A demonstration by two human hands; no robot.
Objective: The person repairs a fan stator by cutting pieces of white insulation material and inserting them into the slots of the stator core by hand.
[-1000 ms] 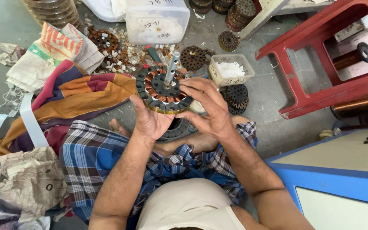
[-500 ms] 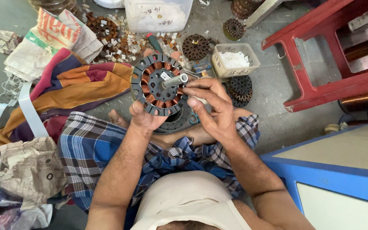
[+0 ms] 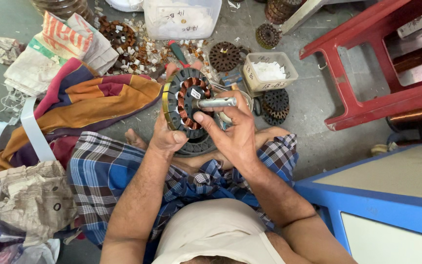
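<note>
Wound stator held upright over the lap, steel shaft set in its bore

The stator (image 3: 187,103) already carries copper coils in its slots all round, judged fully wound; other cores on the floor (image 3: 318,98) at 12 o'clock look bare. The left hand (image 3: 168,137) cups the ring from 7 o'clock, its grip closed on the rim. The shaft (image 3: 217,102) juts toward 3 o'clock, pinched by the right hand (image 3: 235,137), thumb resting on the coils. Beyond, at 1 o'clock, a small white tray (image 3: 269,72); at 2 o'clock, a red stool (image 3: 367,98)
</note>
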